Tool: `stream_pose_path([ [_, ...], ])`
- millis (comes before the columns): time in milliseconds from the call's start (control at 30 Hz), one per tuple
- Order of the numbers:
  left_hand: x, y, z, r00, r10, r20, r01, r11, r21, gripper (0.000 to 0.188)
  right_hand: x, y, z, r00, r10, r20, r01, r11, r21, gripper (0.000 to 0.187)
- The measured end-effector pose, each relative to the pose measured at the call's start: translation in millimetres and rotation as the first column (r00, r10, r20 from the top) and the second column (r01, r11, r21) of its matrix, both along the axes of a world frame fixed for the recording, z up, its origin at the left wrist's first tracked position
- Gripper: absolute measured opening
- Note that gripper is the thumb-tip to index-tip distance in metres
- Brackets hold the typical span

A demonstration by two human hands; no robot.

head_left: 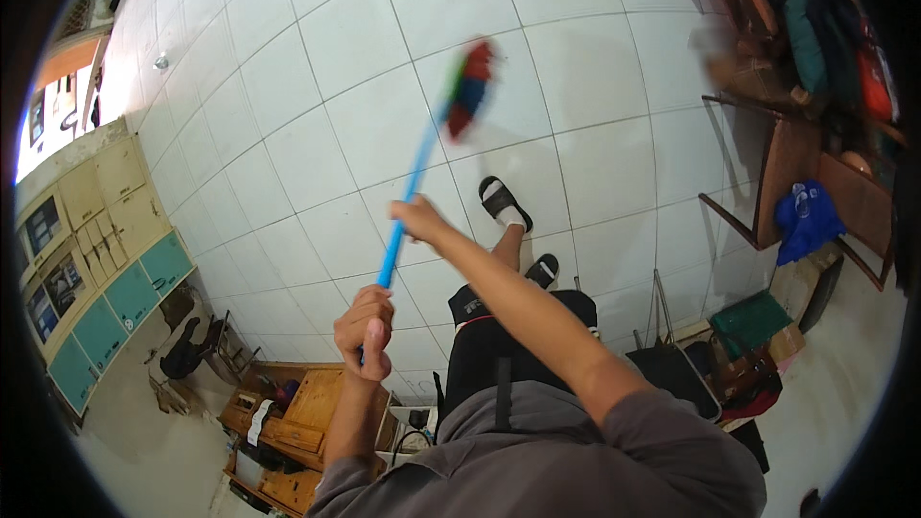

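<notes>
A broom (411,184) with a light blue handle slants up and to the right across the white tiled floor. Its head (470,91), blurred by motion, shows red and dark blue bristles with a green edge. Near the top end of the handle, my left hand (365,326) is closed around it. Farther down the handle, my right hand (419,219) grips it as well, the forearm crossing in front of my body. The bristles are at the floor, ahead of my feet; whether they touch it, the blur hides.
My sandalled foot (504,201) stands forward on the tiles (355,134). Brown chairs (791,173), one with a blue bag (808,221), stand at the right. A wooden cabinet (312,410) sits at the lower left, a cream-and-teal cupboard (106,230) along the left wall.
</notes>
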State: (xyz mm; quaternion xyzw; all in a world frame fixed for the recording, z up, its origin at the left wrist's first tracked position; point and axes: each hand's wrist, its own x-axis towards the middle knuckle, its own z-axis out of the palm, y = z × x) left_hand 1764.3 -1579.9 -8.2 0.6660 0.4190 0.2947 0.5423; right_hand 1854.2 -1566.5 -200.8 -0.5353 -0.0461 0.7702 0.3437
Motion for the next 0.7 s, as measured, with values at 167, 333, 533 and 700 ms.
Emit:
stream_pose_path([
  [167, 5.2, 41.0, 56.7, 0.884, -0.396, -0.248, 0.458, 0.839, 0.294, 0.024, -23.8, 69.0, 83.4, 0.991, 0.122, -0.063, -0.109, 0.978, 0.176, 0.021],
  [333, 78.9, 36.1, 110.9, 0.823, -0.532, 0.199, 0.478, 0.838, 0.263, 0.029, 92.3, 8.8, 158.6, 0.985, -0.169, 0.022, 0.17, 0.984, -0.052, 0.016],
  [533, 225.6, 41.1, -30.6, 0.895, -0.172, 0.411, 0.323, 0.887, -0.331, 0.03, 313.7, -47.3, 43.5, 0.783, -0.296, 0.547, 0.461, 0.867, -0.192, 0.019],
  [700, 290.3, 120.6, -69.3, 0.989, 0.023, 0.146, 0.027, 0.944, -0.33, 0.032, 352.8, 52.5, -24.4, 0.888, -0.2, 0.414, 0.324, 0.911, -0.256, 0.019],
])
